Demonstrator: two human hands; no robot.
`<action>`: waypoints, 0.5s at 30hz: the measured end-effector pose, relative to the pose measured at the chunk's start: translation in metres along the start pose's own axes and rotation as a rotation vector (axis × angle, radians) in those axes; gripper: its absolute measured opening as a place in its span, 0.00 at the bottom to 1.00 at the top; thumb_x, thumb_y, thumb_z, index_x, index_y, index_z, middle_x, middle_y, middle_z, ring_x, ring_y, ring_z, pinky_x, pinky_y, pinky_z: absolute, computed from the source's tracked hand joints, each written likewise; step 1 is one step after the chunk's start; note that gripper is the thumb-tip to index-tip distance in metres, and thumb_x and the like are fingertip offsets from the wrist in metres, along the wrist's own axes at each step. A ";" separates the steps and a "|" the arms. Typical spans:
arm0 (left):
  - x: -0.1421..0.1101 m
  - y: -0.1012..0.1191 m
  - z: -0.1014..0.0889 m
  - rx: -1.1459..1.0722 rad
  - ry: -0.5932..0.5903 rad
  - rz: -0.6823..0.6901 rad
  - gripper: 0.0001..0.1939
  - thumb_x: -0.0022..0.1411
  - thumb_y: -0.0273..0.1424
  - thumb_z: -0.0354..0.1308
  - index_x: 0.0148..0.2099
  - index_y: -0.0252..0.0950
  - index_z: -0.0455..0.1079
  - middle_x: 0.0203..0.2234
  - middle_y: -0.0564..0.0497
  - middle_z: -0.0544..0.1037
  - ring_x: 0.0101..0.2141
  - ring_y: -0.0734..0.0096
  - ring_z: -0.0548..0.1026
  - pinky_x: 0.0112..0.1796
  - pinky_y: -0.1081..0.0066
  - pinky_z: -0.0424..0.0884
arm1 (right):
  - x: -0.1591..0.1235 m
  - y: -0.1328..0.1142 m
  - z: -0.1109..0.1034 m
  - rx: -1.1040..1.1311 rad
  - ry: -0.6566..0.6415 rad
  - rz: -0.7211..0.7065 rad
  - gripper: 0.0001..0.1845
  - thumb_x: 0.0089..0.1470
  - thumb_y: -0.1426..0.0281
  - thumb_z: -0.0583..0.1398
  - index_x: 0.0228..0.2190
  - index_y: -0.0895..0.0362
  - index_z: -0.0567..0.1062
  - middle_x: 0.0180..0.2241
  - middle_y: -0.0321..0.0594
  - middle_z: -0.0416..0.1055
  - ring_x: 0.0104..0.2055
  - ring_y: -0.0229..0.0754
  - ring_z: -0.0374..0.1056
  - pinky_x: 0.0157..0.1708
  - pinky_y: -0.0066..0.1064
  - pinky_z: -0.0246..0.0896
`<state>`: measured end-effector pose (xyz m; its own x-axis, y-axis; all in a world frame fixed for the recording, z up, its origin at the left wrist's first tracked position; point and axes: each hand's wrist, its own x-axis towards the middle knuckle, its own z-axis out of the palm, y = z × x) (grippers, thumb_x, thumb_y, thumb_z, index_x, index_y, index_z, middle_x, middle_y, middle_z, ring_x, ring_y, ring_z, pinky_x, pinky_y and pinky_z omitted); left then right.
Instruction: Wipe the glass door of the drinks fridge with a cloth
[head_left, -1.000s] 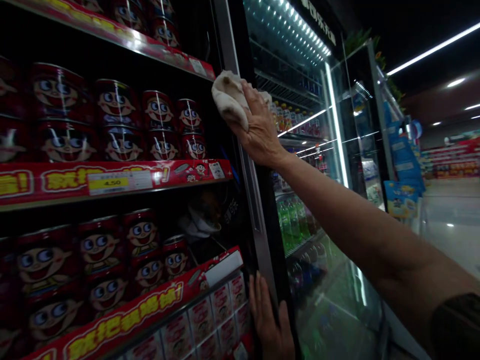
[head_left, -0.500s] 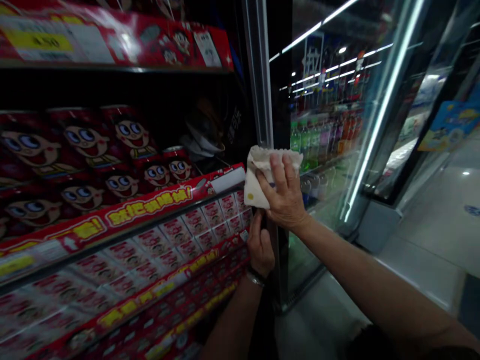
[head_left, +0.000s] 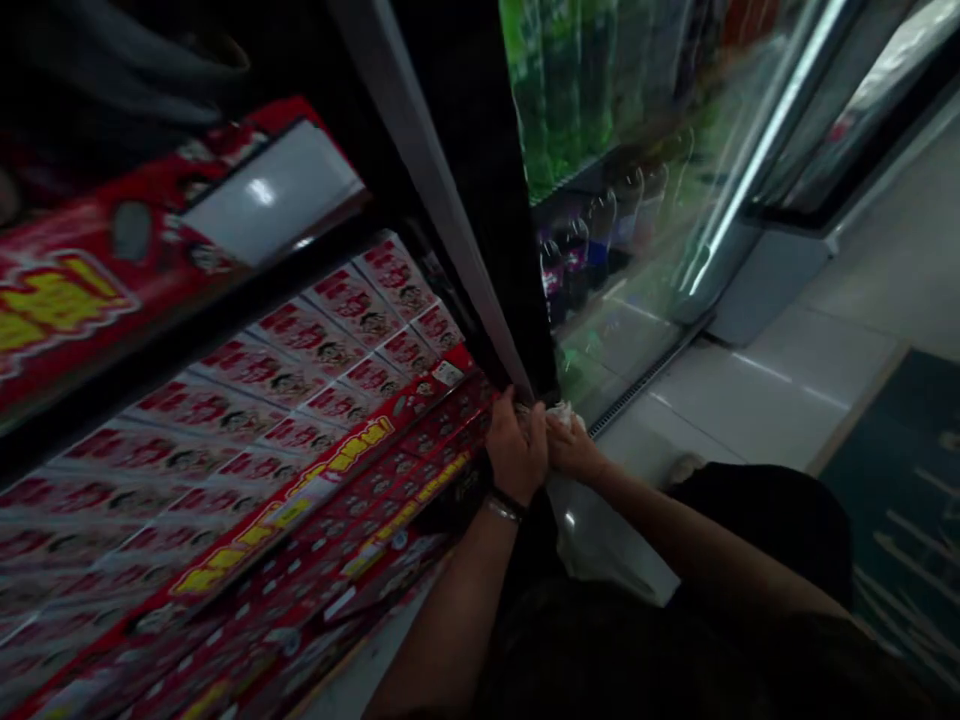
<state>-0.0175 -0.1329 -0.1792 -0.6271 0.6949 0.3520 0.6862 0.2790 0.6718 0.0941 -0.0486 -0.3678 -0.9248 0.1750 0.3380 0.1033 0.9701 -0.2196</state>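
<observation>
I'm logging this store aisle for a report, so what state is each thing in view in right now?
Cloth: bunched up under the right hand.
Right hand: closed on the cloth.
Left hand: fingers bent, at the metal strip.
Light tube: lit.
Boxes: packed in rows.
Green bottles: upright, behind glass.
White label panel: no print visible, glare on it.

Dim aisle, cooler-light glow, motion-smeared packs [head_left: 277, 370].
</observation>
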 end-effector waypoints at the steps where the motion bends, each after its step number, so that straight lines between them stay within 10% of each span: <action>1: -0.007 -0.007 0.013 0.025 -0.037 -0.064 0.30 0.79 0.49 0.53 0.67 0.29 0.67 0.59 0.32 0.78 0.60 0.52 0.77 0.62 0.54 0.73 | -0.008 0.000 0.015 0.008 0.006 0.000 0.30 0.72 0.73 0.54 0.71 0.52 0.71 0.70 0.52 0.68 0.75 0.65 0.60 0.69 0.71 0.61; 7: -0.031 -0.057 0.058 0.182 -0.183 -0.176 0.34 0.78 0.57 0.46 0.55 0.30 0.73 0.49 0.30 0.81 0.51 0.48 0.81 0.53 0.53 0.76 | -0.064 -0.014 0.099 0.136 0.007 0.079 0.31 0.70 0.76 0.55 0.71 0.53 0.70 0.72 0.46 0.66 0.76 0.54 0.59 0.73 0.60 0.60; 15: -0.028 -0.085 0.057 0.392 -0.237 -0.141 0.41 0.76 0.62 0.43 0.43 0.29 0.79 0.40 0.27 0.82 0.45 0.39 0.83 0.49 0.48 0.76 | -0.105 -0.041 0.161 0.338 -0.125 0.512 0.30 0.68 0.77 0.54 0.68 0.61 0.73 0.71 0.54 0.65 0.75 0.54 0.61 0.74 0.53 0.61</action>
<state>-0.0374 -0.1381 -0.2836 -0.6542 0.7514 0.0860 0.7163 0.5790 0.3896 0.1281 -0.1336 -0.5413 -0.8265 0.5629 0.0077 0.4422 0.6577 -0.6099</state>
